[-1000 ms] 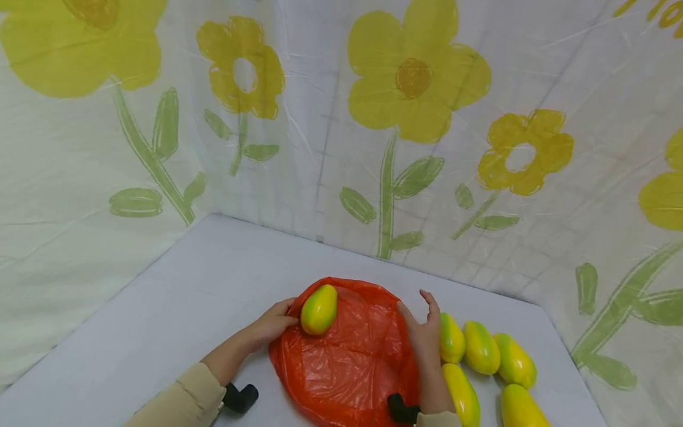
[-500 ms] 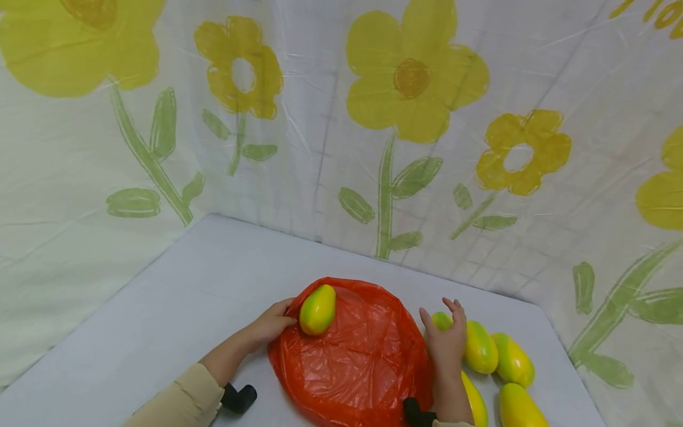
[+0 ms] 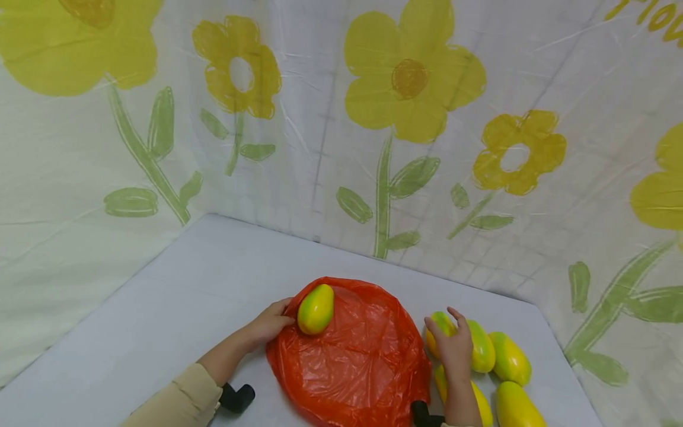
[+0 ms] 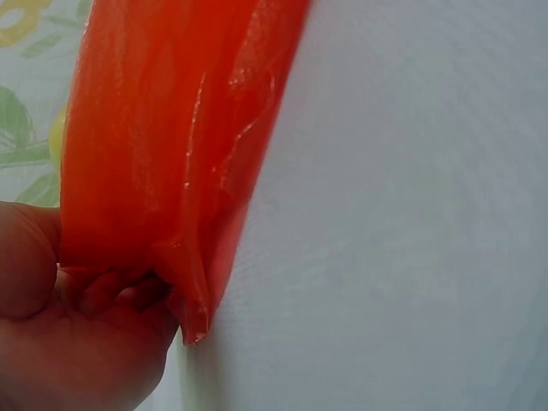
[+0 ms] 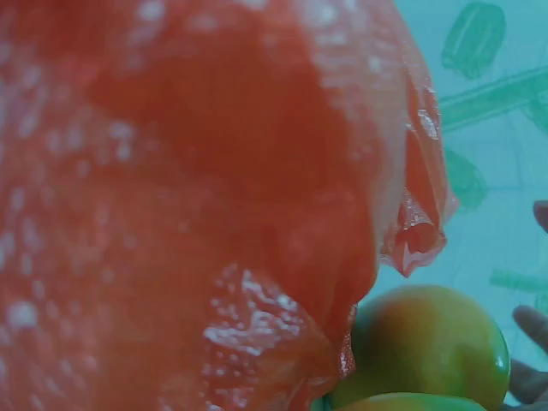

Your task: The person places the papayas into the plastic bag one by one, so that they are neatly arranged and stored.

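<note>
A red plastic bag (image 3: pixel 354 362) lies spread wide on the table with its mouth up. Its left rim is gripped by my left hand (image 3: pixel 269 323), and the left wrist view shows the fingers (image 4: pixel 111 291) curled under the plastic's edge. One yellow-green papaya-like fruit (image 3: pixel 316 309) is inside the bag, near that hand. My right hand (image 3: pixel 456 350) is beyond the bag's right side, thumb and fingers spread above another such fruit (image 3: pixel 441 321). In the right wrist view this fruit (image 5: pixel 437 342) sits beside the bag's red plastic (image 5: pixel 257 188), with fingertips (image 5: pixel 533 324) at its right.
Several more of these fruits (image 3: pixel 509 359) are grouped on the right of the white table (image 3: pixel 213 279). Black wrist mounts (image 3: pixel 237 398) show by both wrists. Behind the table hangs a white curtain (image 3: pixel 309 148) printed with yellow flowers.
My right hand has let go of the bag's right rim and moved right to the nearest fruit outside. The left hand keeps its hold on the left rim.
</note>
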Demonstrator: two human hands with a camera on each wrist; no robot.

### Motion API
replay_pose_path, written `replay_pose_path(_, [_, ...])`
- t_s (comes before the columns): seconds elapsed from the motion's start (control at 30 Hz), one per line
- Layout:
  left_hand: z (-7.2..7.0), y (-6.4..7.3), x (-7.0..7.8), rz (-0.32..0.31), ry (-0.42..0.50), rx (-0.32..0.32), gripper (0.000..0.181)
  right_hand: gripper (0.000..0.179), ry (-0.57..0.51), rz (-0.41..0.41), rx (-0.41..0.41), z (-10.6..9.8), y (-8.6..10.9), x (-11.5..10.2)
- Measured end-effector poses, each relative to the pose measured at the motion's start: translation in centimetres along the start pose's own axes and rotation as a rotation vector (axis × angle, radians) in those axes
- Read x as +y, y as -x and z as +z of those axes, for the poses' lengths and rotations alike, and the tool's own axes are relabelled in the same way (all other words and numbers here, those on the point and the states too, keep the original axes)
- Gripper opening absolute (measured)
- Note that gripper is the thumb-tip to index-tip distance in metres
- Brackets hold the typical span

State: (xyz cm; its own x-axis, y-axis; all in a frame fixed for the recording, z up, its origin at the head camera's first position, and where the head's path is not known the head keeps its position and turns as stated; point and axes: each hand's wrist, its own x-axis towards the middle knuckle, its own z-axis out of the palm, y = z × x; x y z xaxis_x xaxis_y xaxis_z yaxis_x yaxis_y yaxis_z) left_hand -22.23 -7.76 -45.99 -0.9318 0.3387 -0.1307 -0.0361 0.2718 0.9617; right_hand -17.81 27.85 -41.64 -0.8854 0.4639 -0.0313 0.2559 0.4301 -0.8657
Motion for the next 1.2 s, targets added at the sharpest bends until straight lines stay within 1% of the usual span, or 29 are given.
replay_pose_path(0.13, [0.0,0.0,0.0,-0.005,-0.004,0.005,0.045,0.072,0.048,0.011,-0.040,0.1,-0.1,0.0])
replay_pose_path(0.3, [0.0,0.3,0.1,-0.009,-0.006,0.007,0.045,0.065,0.081,-0.010,-0.046,0.5,-0.2,0.3])
replay_pose_path(0.4, [-0.1,0.3,0.1,0.005,-0.007,0.000,0.045,0.062,0.143,-0.017,-0.056,0.9,-0.2,0.4])
replay_pose_path(0.53, [-0.2,0.3,0.1,0.018,-0.006,-0.009,0.045,0.058,0.257,-0.078,-0.030,1.5,-0.1,0.6])
replay_pose_path(0.63, [-0.2,0.2,0.1,0.017,0.002,-0.009,0.045,0.058,0.312,-0.108,-0.012,1.9,-0.1,0.7])
replay_pose_path(0.7, [-0.2,0.1,0.0,0.015,0.002,-0.006,0.046,0.061,0.328,-0.102,-0.027,2.1,-0.1,0.7])
replay_pose_path(0.87, [-0.3,0.2,0.0,0.016,0.013,-0.008,0.046,0.070,0.347,-0.049,-0.103,2.3,-0.1,0.8])
replay_pose_path(0.93, [-0.3,0.2,0.0,0.020,0.021,-0.014,0.046,0.073,0.357,-0.039,-0.121,2.2,-0.2,0.8])
replay_pose_path(1.07, [-0.3,0.2,0.0,0.024,0.026,-0.019,0.046,0.078,0.386,-0.032,-0.151,2.1,-0.4,0.8])
replay_pose_path(1.2, [-0.1,0.1,0.0,0.015,0.016,-0.006,0.045,0.082,0.398,-0.030,-0.172,1.8,-0.4,0.8])
